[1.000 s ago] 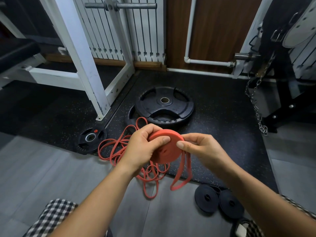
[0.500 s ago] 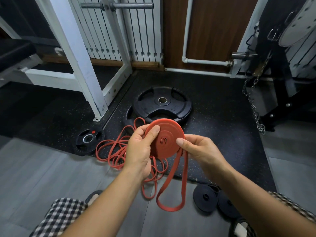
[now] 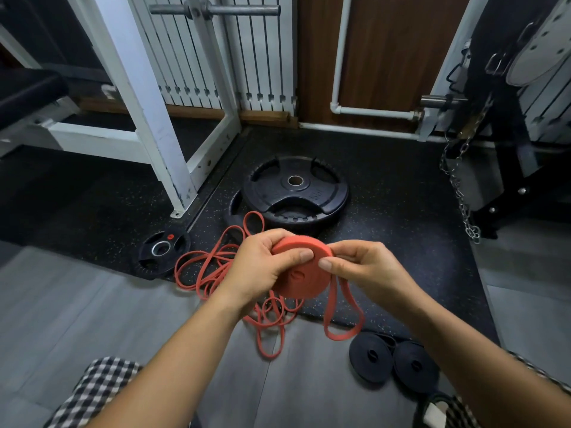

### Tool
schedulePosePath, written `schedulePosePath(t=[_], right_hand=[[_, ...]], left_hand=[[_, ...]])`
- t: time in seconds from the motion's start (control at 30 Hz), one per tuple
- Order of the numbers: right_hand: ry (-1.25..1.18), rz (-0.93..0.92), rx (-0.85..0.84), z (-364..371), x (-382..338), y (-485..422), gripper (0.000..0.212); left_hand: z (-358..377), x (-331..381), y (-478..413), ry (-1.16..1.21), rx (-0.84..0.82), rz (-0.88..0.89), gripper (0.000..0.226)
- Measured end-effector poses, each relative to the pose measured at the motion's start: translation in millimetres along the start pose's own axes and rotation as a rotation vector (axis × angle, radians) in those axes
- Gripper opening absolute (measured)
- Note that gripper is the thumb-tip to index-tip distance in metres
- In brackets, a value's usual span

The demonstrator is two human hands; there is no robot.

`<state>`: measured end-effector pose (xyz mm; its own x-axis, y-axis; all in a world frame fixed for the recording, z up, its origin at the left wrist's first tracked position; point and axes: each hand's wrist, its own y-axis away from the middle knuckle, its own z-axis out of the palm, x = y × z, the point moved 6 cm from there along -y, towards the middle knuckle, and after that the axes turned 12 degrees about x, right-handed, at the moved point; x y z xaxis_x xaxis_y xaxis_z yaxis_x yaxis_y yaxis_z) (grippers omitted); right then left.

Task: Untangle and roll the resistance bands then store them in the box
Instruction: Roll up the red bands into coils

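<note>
In the head view, the left hand point(image 3: 259, 267) grips the red resistance band roll point(image 3: 301, 274) from its left side, thumb laid across the flat face and fingers curled round behind the rim, while the right hand point(image 3: 367, 270) pinches the roll's right edge between thumb and fingers. The roll is held in the air between both hands, above the near edge of the black rubber mat point(image 3: 401, 242), its flat face tilted up toward the camera. The unrolled tail point(image 3: 343, 319) hangs as a loop straight down from the roll's right side, just under the right hand, so that hand is the nearer one to feed it on. Behind the left hand a tangled heap of thinner red bands point(image 3: 210, 267) lies across the mat edge; two rolled black bands point(image 3: 370, 356) sit side by side on the grey floor point(image 3: 92, 304) at lower right. No box is in sight
</note>
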<state>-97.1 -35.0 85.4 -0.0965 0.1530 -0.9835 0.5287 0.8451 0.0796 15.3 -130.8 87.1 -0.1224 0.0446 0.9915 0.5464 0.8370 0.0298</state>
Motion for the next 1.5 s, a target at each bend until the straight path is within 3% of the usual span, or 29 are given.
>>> schedulePosePath(t=[0.3, 0.57, 0.73, 0.83, 0.9, 1.0, 1.07, 1.13, 1.27, 1.37, 1.5], right_hand=[[-0.207, 0.109, 0.051, 6, 11, 2, 0.015], [-0.213, 0.128, 0.081, 14, 18, 4, 0.02], [-0.152, 0.118, 0.053, 6, 13, 0, 0.018], [0.107, 0.033, 0.021, 3, 7, 0, 0.01], [0.274, -0.004, -0.038, 5, 7, 1, 0.008], [0.478, -0.077, -0.117, 9, 10, 0, 0.009], [0.448, -0.089, -0.115, 8, 10, -1, 0.006], [0.263, -0.063, -0.072, 6, 7, -2, 0.008], [-0.064, 0.016, 0.041, -6, 4, -8, 0.015], [-0.156, 0.031, 0.055, -2, 5, -5, 0.014], [-0.202, 0.049, 0.113, 0, 7, -4, 0.017]], left_hand=[[-5, -13, -2, 0.526, 0.326, -0.297, 0.003], [1, -22, 0, 0.666, 0.33, -0.397, 0.015], [-7, -19, -5, 0.429, 0.202, -0.365, 0.035], [-19, -9, -11, 0.025, 0.159, -0.14, 0.044], [-18, -4, -12, -0.276, 0.041, 0.026, 0.051], [-7, -8, -6, -0.395, -0.175, 0.038, 0.032], [-5, -8, -4, -0.367, -0.165, 0.031, 0.019], [-6, -5, -6, -0.288, -0.078, 0.058, 0.016], [-10, -6, -8, 0.137, 0.14, -0.12, 0.012], [-9, -13, -8, 0.332, 0.259, -0.241, 0.01], [0, -19, -3, 0.42, 0.339, -0.293, 0.009]])
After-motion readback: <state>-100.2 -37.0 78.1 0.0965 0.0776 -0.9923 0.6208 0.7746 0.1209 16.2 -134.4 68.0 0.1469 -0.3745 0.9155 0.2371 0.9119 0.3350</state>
